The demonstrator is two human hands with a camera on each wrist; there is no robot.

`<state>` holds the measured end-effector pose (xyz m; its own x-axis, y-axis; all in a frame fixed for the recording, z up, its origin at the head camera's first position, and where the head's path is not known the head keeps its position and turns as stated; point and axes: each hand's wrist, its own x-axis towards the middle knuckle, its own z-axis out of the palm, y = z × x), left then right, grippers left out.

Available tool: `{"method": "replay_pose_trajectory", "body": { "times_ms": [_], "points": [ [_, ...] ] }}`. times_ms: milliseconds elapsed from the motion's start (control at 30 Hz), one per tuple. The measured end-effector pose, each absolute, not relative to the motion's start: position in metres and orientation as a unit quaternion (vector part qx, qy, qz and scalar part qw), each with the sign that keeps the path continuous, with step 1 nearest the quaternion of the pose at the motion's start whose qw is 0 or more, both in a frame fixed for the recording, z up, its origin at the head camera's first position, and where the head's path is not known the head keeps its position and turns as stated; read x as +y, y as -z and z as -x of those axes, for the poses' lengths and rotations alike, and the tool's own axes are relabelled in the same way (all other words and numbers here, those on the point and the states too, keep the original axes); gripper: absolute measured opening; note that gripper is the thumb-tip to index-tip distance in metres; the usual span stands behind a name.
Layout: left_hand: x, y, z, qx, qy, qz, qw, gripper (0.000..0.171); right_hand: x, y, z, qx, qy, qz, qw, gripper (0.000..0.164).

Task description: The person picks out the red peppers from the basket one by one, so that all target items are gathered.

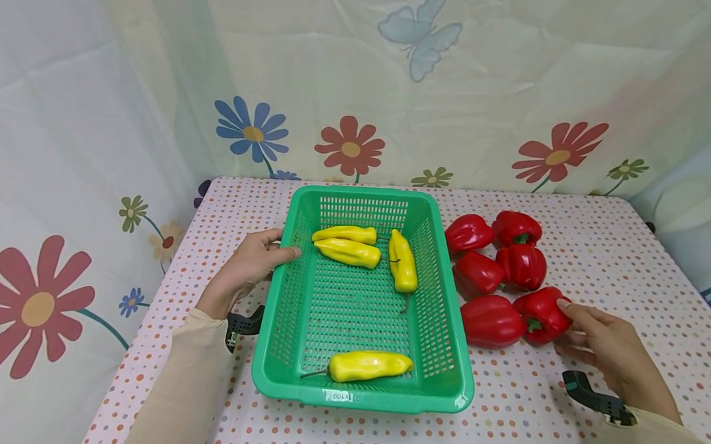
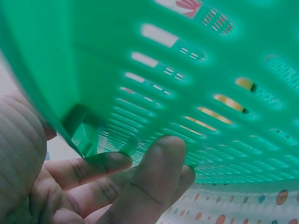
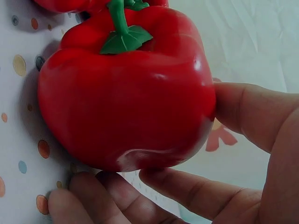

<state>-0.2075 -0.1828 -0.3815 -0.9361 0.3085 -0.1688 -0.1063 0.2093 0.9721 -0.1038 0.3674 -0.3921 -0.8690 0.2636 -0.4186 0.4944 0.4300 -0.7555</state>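
Note:
A green plastic basket [image 1: 360, 396] with slotted walls stands on the table. My left hand [image 1: 253, 265] grips its left rim, thumb over the edge and the other fingers along the outside of the wall [image 2: 107, 70]. At the right, my right hand [image 1: 615, 349] holds a red bell pepper [image 1: 543, 314] between thumb and fingers. That bell pepper [image 3: 126, 107] has a green stem and sits at the tabletop, close beside other red peppers. Inside the basket lie several yellow peppers: a pair [image 1: 348, 252] at the back, one [image 1: 404, 264] near the right wall, and one [image 1: 370, 366] at the front.
Several more red bell peppers, among them one at the front [image 1: 491, 322] and one at the back [image 1: 515, 229], cluster along the basket's right side. A dotted cloth [image 1: 382, 435] covers the table. Behind it hangs a flowered curtain [image 1: 478, 134].

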Motion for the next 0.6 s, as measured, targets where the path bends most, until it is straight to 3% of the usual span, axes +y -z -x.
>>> {"method": "replay_pose_trajectory", "body": {
  "times_ms": [600],
  "points": [
    [-0.1863, 0.3819, 0.2098, 0.786, -0.592, -0.085, 0.158, 0.051, 0.3615, 0.3883, 0.1117, 0.869, 0.425, -0.227, 0.112, 0.096]
  ]
}}
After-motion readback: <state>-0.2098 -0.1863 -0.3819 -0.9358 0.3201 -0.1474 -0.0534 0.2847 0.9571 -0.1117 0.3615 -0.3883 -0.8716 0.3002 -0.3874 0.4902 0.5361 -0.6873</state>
